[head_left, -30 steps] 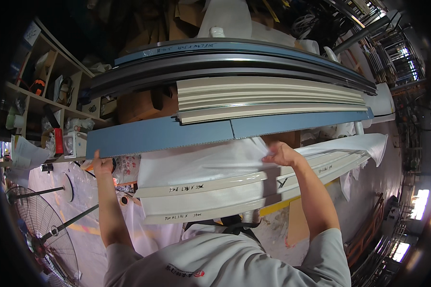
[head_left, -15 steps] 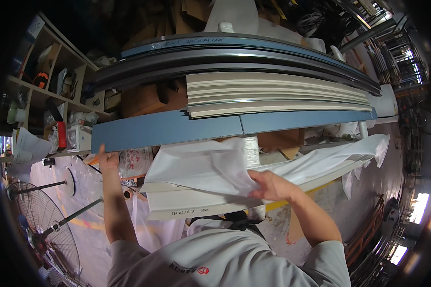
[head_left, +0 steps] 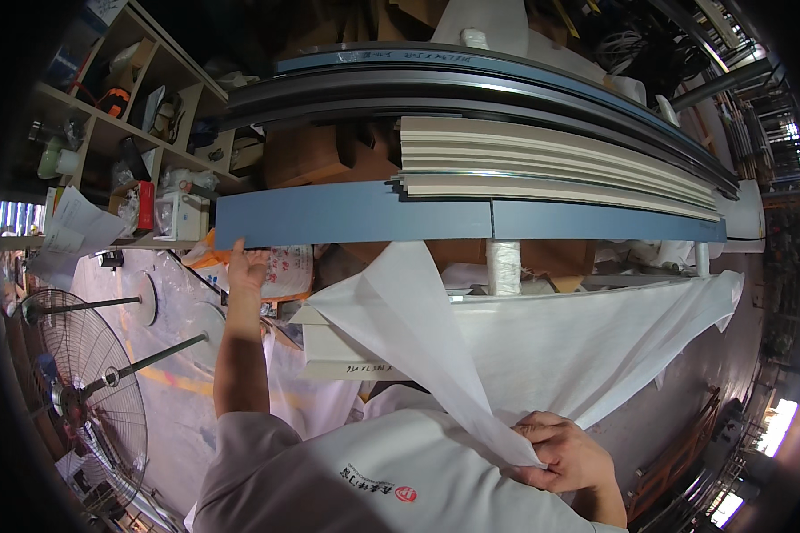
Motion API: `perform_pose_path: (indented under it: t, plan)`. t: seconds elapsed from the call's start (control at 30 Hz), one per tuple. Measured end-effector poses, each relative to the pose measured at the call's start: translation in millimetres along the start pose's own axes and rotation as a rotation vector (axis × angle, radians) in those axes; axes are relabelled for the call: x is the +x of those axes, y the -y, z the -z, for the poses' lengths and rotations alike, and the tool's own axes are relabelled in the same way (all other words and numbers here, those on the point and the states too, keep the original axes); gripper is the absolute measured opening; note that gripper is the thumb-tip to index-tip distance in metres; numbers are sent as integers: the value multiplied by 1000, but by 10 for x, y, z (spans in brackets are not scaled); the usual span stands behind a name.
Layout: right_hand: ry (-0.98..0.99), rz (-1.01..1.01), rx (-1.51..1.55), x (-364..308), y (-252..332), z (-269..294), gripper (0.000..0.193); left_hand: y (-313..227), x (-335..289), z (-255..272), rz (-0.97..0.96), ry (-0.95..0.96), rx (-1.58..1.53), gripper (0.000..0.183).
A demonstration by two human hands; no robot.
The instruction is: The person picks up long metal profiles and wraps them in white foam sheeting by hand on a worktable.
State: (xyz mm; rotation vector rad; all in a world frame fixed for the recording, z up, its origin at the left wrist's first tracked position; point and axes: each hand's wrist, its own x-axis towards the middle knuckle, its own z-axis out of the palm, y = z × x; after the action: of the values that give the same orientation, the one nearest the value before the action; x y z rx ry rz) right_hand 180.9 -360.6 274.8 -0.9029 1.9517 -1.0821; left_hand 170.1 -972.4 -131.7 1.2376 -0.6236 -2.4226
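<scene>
My right hand (head_left: 564, 457) is closed on the edge of a thin white wrapping sheet (head_left: 542, 346), close to my shirt. The sheet stretches from the hand up to the near rack and falls in folds, covering most of a cream-white long profile (head_left: 333, 351) whose left end shows. My left hand (head_left: 247, 268) is at the lower left corner of a long flat blue strip (head_left: 329, 216), palm up, fingers loosely apart; whether it bears the strip's weight I cannot tell. On the blue strip lies a stack of cream ribbed profiles (head_left: 542, 160).
Dark long profiles (head_left: 471, 102) lie behind the cream stack. A wooden shelf unit (head_left: 107, 133) with tools and small boxes stands at left, above a large wire-caged fan (head_left: 89, 382). A plastic-wrapped rack bar (head_left: 504, 266) rises below the strip. Metal stock lines the right.
My right hand has pulled the white sheet's edge toward my body and to the right, spreading it over the profile. The left hand stays by the blue strip's corner. The view has shifted.
</scene>
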Motion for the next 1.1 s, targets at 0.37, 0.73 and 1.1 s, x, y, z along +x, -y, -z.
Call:
perform_pose_path:
  t: [0.37, 0.73, 1.1]
  plan:
    - [-212, -1, 12, -345, 77, -290, 25, 526, -2245, -1842, -705, 1208, 1861, 45]
    - [-399, 49, -483, -368, 348, -448, 30, -25, -1723, -1407, -1073, 690, 1417, 30]
    - [-261, -73, -604, -835, -542, -1445, 15, -1189, -3814, 473, -1739, 443, 1675, 30]
